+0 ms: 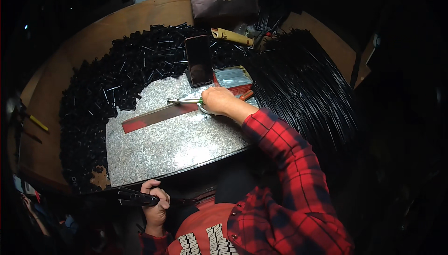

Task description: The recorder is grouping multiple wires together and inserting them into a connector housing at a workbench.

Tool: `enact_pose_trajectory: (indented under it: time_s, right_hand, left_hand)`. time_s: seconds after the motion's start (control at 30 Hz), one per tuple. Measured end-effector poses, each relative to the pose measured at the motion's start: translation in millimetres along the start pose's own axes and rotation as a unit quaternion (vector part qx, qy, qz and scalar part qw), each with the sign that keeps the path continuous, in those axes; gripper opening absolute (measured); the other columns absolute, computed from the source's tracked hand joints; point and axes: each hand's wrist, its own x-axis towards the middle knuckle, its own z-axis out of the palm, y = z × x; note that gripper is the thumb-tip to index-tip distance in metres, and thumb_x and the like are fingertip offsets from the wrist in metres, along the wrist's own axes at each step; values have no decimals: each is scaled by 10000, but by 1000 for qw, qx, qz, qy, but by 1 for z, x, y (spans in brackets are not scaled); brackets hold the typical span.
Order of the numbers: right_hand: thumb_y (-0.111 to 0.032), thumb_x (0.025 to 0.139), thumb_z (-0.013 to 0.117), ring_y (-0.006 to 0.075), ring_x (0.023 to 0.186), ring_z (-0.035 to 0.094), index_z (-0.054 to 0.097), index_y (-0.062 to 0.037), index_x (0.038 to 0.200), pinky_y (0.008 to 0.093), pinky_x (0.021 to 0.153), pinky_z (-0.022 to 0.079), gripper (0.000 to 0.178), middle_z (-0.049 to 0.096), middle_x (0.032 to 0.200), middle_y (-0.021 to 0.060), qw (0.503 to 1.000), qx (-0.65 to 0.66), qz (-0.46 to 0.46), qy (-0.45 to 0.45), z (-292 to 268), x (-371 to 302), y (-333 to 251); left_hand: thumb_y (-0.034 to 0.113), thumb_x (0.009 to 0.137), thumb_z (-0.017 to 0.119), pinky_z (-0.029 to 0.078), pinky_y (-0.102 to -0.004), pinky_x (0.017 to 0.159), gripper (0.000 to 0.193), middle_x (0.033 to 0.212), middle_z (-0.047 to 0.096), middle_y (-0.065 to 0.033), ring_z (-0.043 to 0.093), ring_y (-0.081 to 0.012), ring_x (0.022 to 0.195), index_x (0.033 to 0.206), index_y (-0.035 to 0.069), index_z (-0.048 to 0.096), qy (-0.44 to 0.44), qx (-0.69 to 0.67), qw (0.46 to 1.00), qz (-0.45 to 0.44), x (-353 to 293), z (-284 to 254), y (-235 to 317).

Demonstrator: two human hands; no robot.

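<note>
My right hand (218,100) is closed round a slim metal tool (184,101) with some green at its grip, held over the speckled grey work board (154,152). The tool's exact kind is not clear. Beneath it a flat reddish-brown bar (158,117) lies slantwise on the board, and a small white round thing (203,109) shows below the fist. Off the board's front edge, my left hand (156,204) grips a bunch of thin black parts (139,197) that point to the left.
A heap of black parts (88,110) with metal pins curves round the left and back. Long black rods (308,87) lie bundled at right. Behind the board stand a phone (199,61) and a red box (240,89) of thin metal pieces, with a paper bag (205,0) farther back.
</note>
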Motion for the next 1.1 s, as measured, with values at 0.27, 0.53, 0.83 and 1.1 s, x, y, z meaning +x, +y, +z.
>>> enact_pose_trajectory:
  time_s: [0.27, 0.53, 0.83, 1.1]
  right_hand:
    - [1, 780, 503, 402, 858, 603, 534, 28, 919, 460, 758, 477, 145, 602, 839, 245, 978, 108, -2, 178, 16, -2, 12]
    - [-90, 869, 551, 165, 647, 552, 534, -15, 890, 307, 588, 444, 80, 578, 723, 94, 878, 434, 0, 203, -11, -31, -34]
    - [-9, 853, 590, 153, 767, 601, 531, -4, 955, 282, 697, 495, 118, 598, 858, 89, 659, 749, -52, 46, -2, -78, -93]
    - [44, 828, 614, 179, 819, 606, 513, -16, 963, 295, 739, 495, 179, 606, 894, 110, 617, 783, -75, -21, 13, -112, -137]
  left_hand:
    - [407, 662, 812, 332, -219, 445, 749, 554, 392, 41, 379, -66, 456, 1140, 6, 397, -8, 5, 1000, 7, 0, 1, 3]
    - [182, 688, 813, 357, -220, 479, 641, 579, 438, 25, 409, -74, 488, 1150, -5, 411, -5, -27, 1000, -7, 0, 2, 3]
    - [235, 645, 847, 385, -194, 554, 715, 627, 471, 39, 469, -67, 568, 1162, -7, 416, -7, 10, 999, -43, -3, -9, 4]
    - [194, 633, 866, 313, -180, 545, 678, 614, 423, 78, 383, -13, 569, 1160, 8, 481, -2, 36, 999, -14, 8, 9, 15]
